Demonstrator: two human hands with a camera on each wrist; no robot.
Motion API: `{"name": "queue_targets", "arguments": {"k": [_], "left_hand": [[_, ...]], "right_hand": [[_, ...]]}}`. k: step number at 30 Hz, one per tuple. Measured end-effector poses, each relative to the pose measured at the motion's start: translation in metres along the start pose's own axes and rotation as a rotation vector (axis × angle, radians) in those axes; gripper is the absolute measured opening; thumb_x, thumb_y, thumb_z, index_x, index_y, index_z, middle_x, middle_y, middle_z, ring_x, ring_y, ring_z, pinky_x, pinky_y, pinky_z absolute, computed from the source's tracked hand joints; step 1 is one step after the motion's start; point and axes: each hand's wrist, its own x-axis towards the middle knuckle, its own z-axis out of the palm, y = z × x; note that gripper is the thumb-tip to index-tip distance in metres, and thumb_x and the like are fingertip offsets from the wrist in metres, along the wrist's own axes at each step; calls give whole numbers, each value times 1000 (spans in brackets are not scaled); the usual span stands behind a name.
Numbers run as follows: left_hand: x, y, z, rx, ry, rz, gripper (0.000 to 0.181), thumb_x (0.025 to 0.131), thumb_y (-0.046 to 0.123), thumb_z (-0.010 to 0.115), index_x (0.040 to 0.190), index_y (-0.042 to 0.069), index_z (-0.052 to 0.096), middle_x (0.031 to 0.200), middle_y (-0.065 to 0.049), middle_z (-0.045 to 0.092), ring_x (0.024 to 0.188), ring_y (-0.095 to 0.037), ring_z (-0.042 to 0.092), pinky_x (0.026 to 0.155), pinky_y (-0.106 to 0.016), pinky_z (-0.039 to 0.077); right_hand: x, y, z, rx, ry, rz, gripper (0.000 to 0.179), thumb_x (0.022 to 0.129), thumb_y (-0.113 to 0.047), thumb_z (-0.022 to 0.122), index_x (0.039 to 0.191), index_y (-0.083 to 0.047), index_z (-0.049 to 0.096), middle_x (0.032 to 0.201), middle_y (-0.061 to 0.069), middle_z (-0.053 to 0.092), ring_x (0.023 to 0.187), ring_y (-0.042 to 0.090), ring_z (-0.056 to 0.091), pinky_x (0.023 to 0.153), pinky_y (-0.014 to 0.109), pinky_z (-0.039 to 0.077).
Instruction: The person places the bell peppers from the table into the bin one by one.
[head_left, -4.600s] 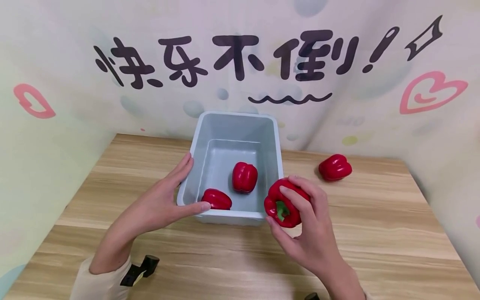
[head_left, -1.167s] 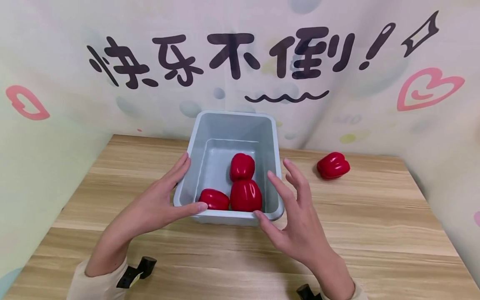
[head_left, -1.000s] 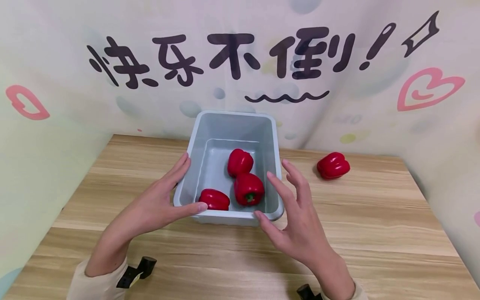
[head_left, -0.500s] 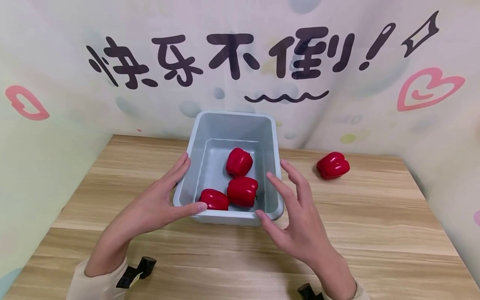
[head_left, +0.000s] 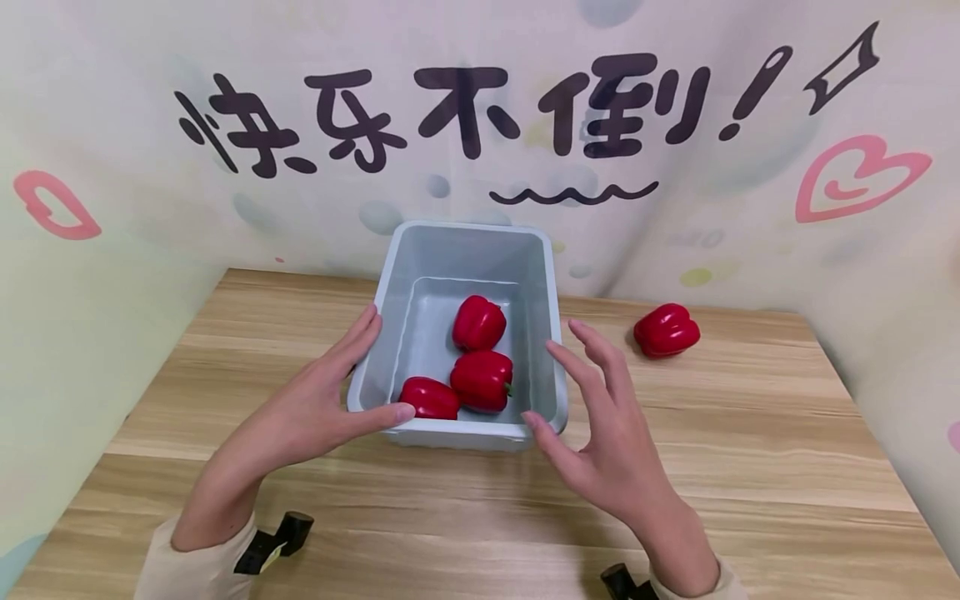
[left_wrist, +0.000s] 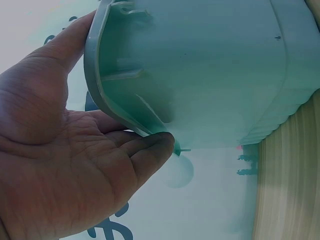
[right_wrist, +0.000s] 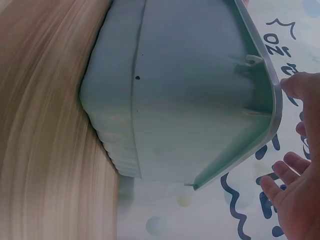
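Observation:
A grey plastic bin stands on the table with three red bell peppers inside. One pepper lies farthest back, another just in front of it with its green stem to the right. The third pepper is partly hidden behind the front rim. My left hand grips the bin's front left corner, thumb over the rim; the left wrist view shows its fingertips under the lip. My right hand holds nothing, fingers spread beside the right rim. In the right wrist view its thumb is right at the rim.
Another red bell pepper lies on the wooden table to the right of the bin. Close behind the bin hangs a pale printed cloth with large black characters. Dark camera mounts sit at both sleeves.
The bell pepper that my right hand held over the right rim now lies in the bin, having rolled and turned. My right hand has let go and lately shifted slightly right. My left hand stays put.

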Motion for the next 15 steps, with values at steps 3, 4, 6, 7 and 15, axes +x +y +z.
{"name": "queue_targets", "arguments": {"k": [3, 4, 6, 7, 15], "left_hand": [[0, 0, 0, 0, 0, -4, 113, 89, 58, 79, 172, 22, 10, 181, 0, 3, 165, -43, 18, 115, -69, 44], [0, 0, 0, 0, 0, -5, 113, 89, 57, 79, 172, 22, 10, 181, 0, 3, 165, -43, 18, 115, -69, 44], [0, 0, 0, 0, 1, -5, 113, 89, 57, 79, 172, 22, 10, 181, 0, 3, 165, -43, 18, 115, -69, 44], [0, 0, 0, 0, 2, -5, 113, 89, 58, 79, 172, 22, 10, 181, 0, 3, 165, -43, 18, 115, -68, 44], [0, -1, 0, -2, 1, -5, 114, 89, 58, 79, 172, 22, 10, 181, 0, 3, 165, -42, 17, 115, -68, 45]], "right_hand": [[-1, 2, 0, 24, -3, 4, 67, 103, -50, 61, 149, -1, 55, 159, 21, 44, 149, 35, 44, 126, 18, 33], [-1, 3, -1, 32, -4, 8, 67, 103, -50, 61, 149, -1, 55, 159, 21, 45, 149, 34, 45, 125, 17, 34], [-2, 6, -1, 46, 2, 11, 67, 103, -49, 62, 148, 0, 55, 158, 21, 46, 147, 35, 47, 123, 15, 36], [-2, 8, -1, 52, 7, 14, 67, 103, -48, 62, 148, 0, 55, 157, 21, 47, 146, 35, 47, 123, 15, 36], [-7, 21, -3, 85, 14, 81, 66, 90, -15, 81, 149, -2, 55, 156, 19, 49, 147, 31, 46, 123, 17, 37]]}}
